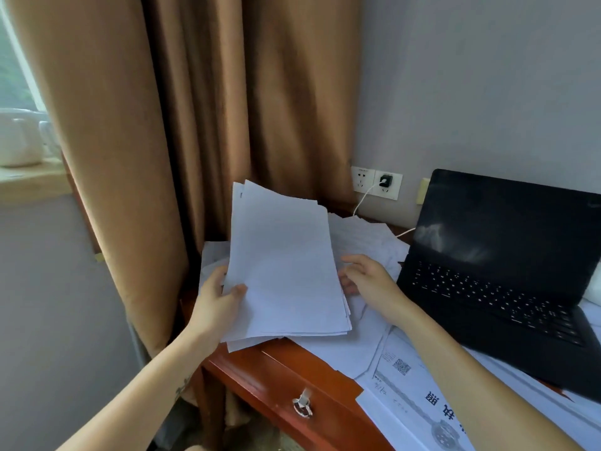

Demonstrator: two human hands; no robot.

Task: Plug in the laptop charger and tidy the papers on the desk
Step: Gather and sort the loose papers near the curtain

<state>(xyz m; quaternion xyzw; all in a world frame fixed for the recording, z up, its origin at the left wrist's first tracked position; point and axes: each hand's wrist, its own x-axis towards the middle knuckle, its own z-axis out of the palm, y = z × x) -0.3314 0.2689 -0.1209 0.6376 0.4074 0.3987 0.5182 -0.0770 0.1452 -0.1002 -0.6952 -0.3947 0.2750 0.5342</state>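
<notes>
My left hand (216,296) grips the left edge of a stack of white papers (286,265), thumb on top, holding it tilted above the desk's left end. At the stack's right edge is my right hand (366,275); its fingers are loosely bent and touch or nearly touch the sheets. More loose papers (367,236) lie spread on the desk behind and under the stack. A black charger plug (386,181) sits in the wall socket, and its white cable (364,200) runs down toward the open black laptop (500,271).
A reddish wooden desk (276,369) with a ring-handled drawer (303,406) fills the lower middle. A large printed certificate (419,395) lies at the front. Brown curtains (195,125) hang behind on the left. A white kettle (19,138) stands on the windowsill.
</notes>
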